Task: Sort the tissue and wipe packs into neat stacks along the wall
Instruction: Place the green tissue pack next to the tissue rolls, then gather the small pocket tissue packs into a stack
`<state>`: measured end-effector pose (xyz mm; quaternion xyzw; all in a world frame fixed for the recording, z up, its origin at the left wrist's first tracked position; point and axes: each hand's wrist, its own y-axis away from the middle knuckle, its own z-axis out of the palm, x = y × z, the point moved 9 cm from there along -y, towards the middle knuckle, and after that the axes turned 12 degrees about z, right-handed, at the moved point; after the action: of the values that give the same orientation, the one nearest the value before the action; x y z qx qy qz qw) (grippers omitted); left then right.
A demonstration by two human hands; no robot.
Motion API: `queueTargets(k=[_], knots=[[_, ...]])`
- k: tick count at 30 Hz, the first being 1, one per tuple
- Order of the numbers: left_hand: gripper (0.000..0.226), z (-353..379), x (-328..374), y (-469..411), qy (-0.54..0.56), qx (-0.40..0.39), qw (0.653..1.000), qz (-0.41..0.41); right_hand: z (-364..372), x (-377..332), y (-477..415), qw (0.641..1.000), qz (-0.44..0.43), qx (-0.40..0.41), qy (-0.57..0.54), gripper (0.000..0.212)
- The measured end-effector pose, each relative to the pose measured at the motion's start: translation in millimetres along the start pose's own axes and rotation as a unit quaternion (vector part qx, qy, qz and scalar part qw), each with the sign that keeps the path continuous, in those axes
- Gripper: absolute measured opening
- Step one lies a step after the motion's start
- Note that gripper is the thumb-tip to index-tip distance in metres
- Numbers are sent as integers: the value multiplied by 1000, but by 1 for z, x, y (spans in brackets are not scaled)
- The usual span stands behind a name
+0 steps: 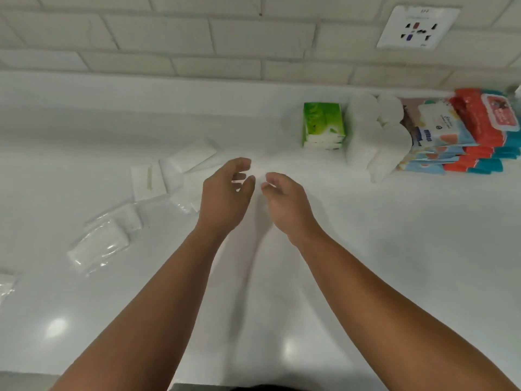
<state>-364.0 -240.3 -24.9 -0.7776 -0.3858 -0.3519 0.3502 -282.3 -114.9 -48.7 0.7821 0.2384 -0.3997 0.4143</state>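
Head view | left hand and right hand empty, fingers loosely curled | green packs, white packs, wipe packs stacked by wall | loose packs scattered left on tabletop, roughly halfway

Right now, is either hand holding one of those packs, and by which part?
Nothing is held. The left hand and right hand hang over the white countertop, fingers loosely curled, empty; the white tissue packs lie to their left.

clear pack: cut by left edge | wipe stacks: labels blurred, cropped at right edge
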Motion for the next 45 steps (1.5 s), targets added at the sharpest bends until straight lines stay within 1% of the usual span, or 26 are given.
queueTargets(k=[2, 5, 11, 14, 17, 19, 20, 23, 25, 26, 29, 31, 33, 36, 38, 41, 43, 45], knots=[[28, -36, -10, 23, -6, 1, 1000, -3, 35, -6, 25, 999, -23, -16, 18, 34], [27, -96, -33, 56, -17, 5, 1000, -15, 96, -11, 58, 997, -54, -35, 51, 31], [29, -216, -102, 115, -100, -17, 994, -39, 227, -26, 121, 984, -128, -85, 95, 26], [32, -268, -136, 136, -169, -29, 984, -47, 284, -35, 143, 971, -180, -97, 122, 23], [34, -323, -180, 155, -263, -44, 961, -79, 345, -38, 160, 951, -217, -129, 180, 25], [41, -353, -212, 169, -317, -65, 938, -122, 380, -38, 170, 933, -237, -150, 226, 27], [48, -365, -222, 175, -334, -78, 928, -147, 393, -39, 174, 924, -246, -157, 246, 28], [69, -376, -233, 188, -330, -119, 916, -193, 421, -36, 183, 896, -269, -175, 305, 32], [76, -373, -235, 194, -320, -135, 913, -214, 429, -33, 185, 876, -283, -180, 347, 33], [78, -374, -237, 195, -305, -128, 916, -228, 431, -32, 186, 870, -288, -178, 359, 33], [83, -371, -243, 195, -241, -99, 928, -266, 429, -29, 186, 871, -287, -177, 358, 34], [82, -363, -239, 190, -208, -95, 937, -263, 425, -28, 185, 882, -273, -180, 338, 36], [74, -351, -227, 183, -174, -78, 952, -239, 415, -29, 180, 907, -249, -172, 295, 39], [67, -330, -206, 172, -136, -44, 968, -204, 388, -28, 169, 950, -197, -137, 199, 43], [66, -315, -191, 163, -105, -20, 977, -186, 362, -25, 162, 974, -156, -109, 125, 44], [67, -286, -171, 149, -48, 6, 985, -168, 322, -19, 148, 991, -97, -72, 56, 41], [66, -263, -156, 141, -18, 9, 988, -156, 296, -14, 138, 995, -69, -67, 21, 31], [62, -238, -139, 134, 1, 2, 989, -145, 266, -11, 129, 996, -69, -54, 4, 20]])
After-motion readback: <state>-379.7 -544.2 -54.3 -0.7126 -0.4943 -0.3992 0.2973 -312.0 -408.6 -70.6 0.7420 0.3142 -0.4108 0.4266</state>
